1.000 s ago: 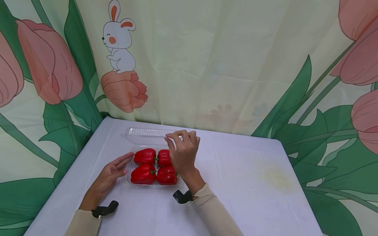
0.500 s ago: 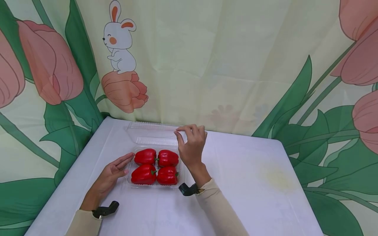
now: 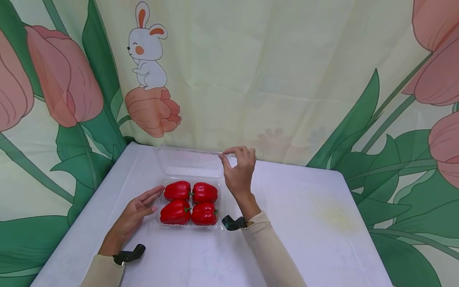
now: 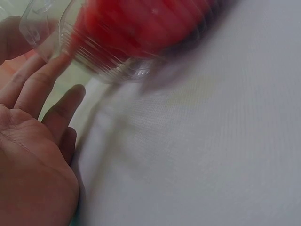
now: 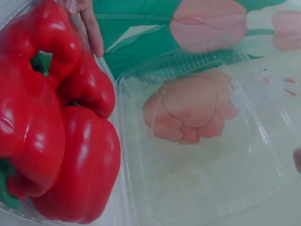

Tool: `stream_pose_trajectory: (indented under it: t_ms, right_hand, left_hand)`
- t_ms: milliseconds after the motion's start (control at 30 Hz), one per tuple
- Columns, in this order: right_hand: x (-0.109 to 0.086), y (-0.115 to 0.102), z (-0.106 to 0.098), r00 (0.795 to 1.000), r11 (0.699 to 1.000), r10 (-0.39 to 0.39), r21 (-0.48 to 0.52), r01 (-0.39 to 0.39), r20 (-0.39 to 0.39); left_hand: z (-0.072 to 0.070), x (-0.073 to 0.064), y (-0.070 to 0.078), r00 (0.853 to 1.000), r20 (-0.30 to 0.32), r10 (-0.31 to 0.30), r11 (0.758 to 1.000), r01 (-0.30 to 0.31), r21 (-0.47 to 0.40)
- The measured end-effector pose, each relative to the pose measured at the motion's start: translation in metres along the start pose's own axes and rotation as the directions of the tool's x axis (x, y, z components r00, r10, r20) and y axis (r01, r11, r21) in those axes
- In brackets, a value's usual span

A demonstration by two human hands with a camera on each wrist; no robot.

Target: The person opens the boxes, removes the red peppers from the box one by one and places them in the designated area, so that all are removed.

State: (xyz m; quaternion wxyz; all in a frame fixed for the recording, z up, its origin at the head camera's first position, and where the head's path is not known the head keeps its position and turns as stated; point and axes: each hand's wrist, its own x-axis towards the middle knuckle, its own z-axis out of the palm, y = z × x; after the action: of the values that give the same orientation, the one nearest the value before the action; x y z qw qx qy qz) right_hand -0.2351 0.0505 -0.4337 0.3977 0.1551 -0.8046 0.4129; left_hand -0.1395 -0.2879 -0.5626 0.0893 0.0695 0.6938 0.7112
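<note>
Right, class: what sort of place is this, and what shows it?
Probably a staged indoor recording spot: a white-covered table, a printed tulip-and-rabbit backdrop behind it, and black wrist devices on the person's arms.

Edges Cropping, Blur Creeping In

In the head view, the right hand [image 3: 239, 171] is hiding part of the clear lid [image 3: 190, 162], and the bottom edge is cutting off both sleeves [image 3: 102, 272]. The left wrist view is blurring the red peppers [image 4: 146, 21] beyond counting and cropping them, the tray [image 4: 101, 59] and the left hand [image 4: 37, 136]. The right wrist view is reducing the right hand to a fingertip at its edge and cropping some red peppers
</note>
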Motion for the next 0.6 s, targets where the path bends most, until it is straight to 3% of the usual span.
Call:
stream_pose_trajectory:
  t_ms: [600]
  right_hand:
    - [0.006, 0.018, 0.008, 0.998, 0.994, 0.055, 0.09, -0.058, 0.031]
  left_hand:
    - [0.002, 0.0, 0.002, 1.0, -0.006, -0.001, 1.0, 0.001, -0.005]
